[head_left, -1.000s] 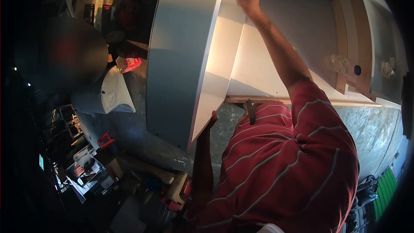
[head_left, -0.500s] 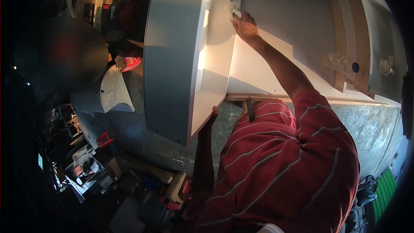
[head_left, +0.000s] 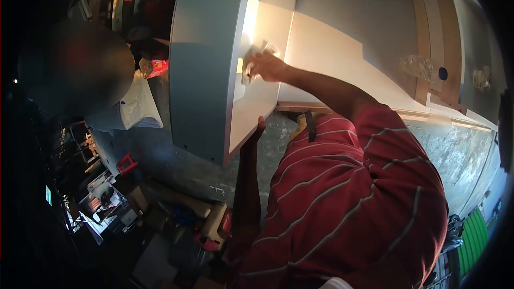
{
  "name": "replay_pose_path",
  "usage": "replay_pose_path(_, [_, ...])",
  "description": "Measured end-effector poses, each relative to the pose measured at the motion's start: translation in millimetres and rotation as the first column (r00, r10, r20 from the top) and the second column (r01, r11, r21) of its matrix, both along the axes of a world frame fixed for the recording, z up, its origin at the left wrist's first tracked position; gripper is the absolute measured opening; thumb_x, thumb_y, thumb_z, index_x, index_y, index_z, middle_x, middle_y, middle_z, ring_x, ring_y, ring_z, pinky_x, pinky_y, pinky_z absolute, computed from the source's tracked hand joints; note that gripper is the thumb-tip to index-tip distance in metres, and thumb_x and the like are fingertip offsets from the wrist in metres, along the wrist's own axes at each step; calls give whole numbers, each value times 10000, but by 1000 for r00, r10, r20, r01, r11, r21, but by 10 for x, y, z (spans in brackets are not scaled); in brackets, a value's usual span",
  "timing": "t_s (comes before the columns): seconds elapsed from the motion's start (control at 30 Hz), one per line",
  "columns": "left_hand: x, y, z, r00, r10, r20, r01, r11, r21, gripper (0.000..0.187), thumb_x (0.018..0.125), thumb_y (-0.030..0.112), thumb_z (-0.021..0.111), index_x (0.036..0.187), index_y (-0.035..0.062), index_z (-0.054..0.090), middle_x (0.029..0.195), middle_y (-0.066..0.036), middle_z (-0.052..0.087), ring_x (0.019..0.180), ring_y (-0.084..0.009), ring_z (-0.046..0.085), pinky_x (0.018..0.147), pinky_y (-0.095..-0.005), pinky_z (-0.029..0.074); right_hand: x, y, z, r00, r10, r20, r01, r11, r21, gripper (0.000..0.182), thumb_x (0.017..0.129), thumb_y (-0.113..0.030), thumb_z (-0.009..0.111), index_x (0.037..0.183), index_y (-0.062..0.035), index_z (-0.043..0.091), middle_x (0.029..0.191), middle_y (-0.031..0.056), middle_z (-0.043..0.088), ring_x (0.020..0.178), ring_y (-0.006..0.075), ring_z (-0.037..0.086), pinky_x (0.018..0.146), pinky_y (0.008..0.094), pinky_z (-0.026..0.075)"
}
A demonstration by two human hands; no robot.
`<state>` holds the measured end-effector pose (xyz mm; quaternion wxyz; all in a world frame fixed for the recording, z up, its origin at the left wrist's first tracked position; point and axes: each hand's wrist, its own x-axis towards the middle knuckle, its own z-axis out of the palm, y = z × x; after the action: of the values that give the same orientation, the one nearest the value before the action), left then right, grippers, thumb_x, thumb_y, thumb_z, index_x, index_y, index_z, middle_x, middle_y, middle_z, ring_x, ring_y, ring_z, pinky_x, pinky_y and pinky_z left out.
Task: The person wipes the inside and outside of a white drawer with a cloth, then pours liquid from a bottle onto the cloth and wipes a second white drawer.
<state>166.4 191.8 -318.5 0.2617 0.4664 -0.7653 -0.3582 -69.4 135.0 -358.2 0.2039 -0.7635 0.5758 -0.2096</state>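
Note:
My right hand (head_left: 267, 68) is closed on a crumpled whitish cloth (head_left: 247, 73) against the inner wall of a pale, box-like cabinet section (head_left: 206, 64). Part of the cloth also shows above the fingers. My left hand (head_left: 258, 128) is at the lower edge of the same section, its thumb or a fingertip on the near rim. The rest of its fingers are hidden beneath the panel. Right of the section lies a wide pale panel (head_left: 332, 48), joined to it and partly in sunlight.
Wooden strips (head_left: 421, 37) and a crumpled clear plastic wrap (head_left: 416, 68) are at the right. A red packet (head_left: 155, 68) and a white sheet (head_left: 140, 104) lie left of the cabinet. A red stool (head_left: 126, 164) stands on the concrete floor (head_left: 201, 179).
My right hand has come with the cloth from the far corner down and left to the section's inner wall. My left hand stays at the lower edge; the view has shifted slightly.

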Motion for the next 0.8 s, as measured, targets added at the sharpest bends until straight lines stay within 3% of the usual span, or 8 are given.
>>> replay_pose_path(0.07, [46,-14,-51,992,-25,120,36,995,-93,638,669,267,679,1206,10,451,1135,-159,532,1059,-293,527,925,-394,418,0,-58,53,997,-72,3,72,994,77,283,790,-78,530,970,-232,685,1196,58,483,1089,232,457,894,371,352])
replay_pose_path(0.13, [80,-13,-79,983,-49,176,56,998,-38,732,703,358,645,1287,13,372,1217,-185,476,1132,-317,482,952,-408,403,191,6,63,997,69,42,-74,989,128,247,803,-101,525,944,-210,697,1204,80,478,1097,239,459,898,372,354])
replay_pose_path(0.23, [52,1,-82,995,-38,91,36,999,17,735,697,371,648,1285,19,382,1214,-183,483,1117,-311,498,953,-411,402,588,150,-32,979,156,-129,-145,985,96,210,786,-145,557,926,-200,704,1144,74,505,1074,242,464,881,365,361])
replay_pose_path(0.37, [56,-2,-73,992,-42,120,42,999,5,704,706,372,633,1275,29,403,1210,-173,494,1097,-311,515,942,-411,413,287,268,108,950,310,-43,-302,944,134,206,776,-129,555,884,-216,707,1061,42,525,967,226,479,831,342,377])
replay_pose_path(0.47, [34,-56,-128,940,-83,330,135,981,-136,659,719,355,619,1262,38,421,1199,-161,505,1084,-312,524,937,-406,419,-145,481,187,877,480,4,-466,850,246,207,769,-105,559,865,-217,705,1038,49,530,968,228,482,836,350,388])
replay_pose_path(0.53, [-52,-27,-54,988,-63,143,96,965,-242,498,683,256,659,1110,29,541,1048,-129,593,964,-275,580,861,-378,460,-341,515,151,968,245,57,-247,889,386,222,769,-66,548,847,-206,701,1026,58,530,978,238,487,841,370,407])
replay_pose_path(0.67, [-7,-10,-123,983,-57,173,99,964,-248,469,684,254,656,1082,27,553,1011,-130,602,940,-282,586,849,-381,466,-530,322,270,898,-53,438,86,995,-57,188,806,-60,548,903,-143,686,997,142,515,872,301,561,767,382,475])
replay_pose_path(0.8, [18,-30,-50,967,-103,232,128,987,-97,607,727,323,627,1233,38,453,1172,-151,522,1060,-306,539,912,-404,439,9,217,92,939,-263,222,244,964,111,316,795,-48,496,1015,-193,669,1037,150,517,933,327,559,816,406,465])
